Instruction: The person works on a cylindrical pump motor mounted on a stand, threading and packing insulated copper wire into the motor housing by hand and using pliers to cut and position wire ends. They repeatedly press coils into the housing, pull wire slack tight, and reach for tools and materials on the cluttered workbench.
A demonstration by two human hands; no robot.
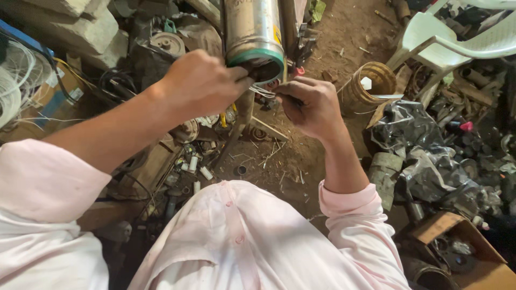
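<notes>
Pink shirt front (236, 241) filled the bottom of the view, buttons down the middle, both sleeves pushed back off the forearms. Left hand (201, 83) was up at the open lower end of a steel cylindrical motor housing (252, 29) — fingers bunched and reaching into the dark mouth just under its green band (257, 55); couldn't tell exactly what they gripped inside. Right hand (312, 102) sat just right of the mouth, fingers curled closed, thumb and forefinger pinched on thin wire leads (264, 90) that ran out of the housing opening. Housing stood tilted on a metal stand (244, 126) over a dirt floor (279, 161). Below it, small white tube pieces (198, 166) lay scattered on the ground, beside a round metal part (186, 130). Right of the hands: a wound copper-coloured stator core (371, 83) lying on its side, crumpled black plastic sheet (424, 145) next to it, white plastic chair (457, 37) behind. Far left — loops of white wire (16, 80). Cardboard box (462, 252) with metal parts at lower right.
</notes>
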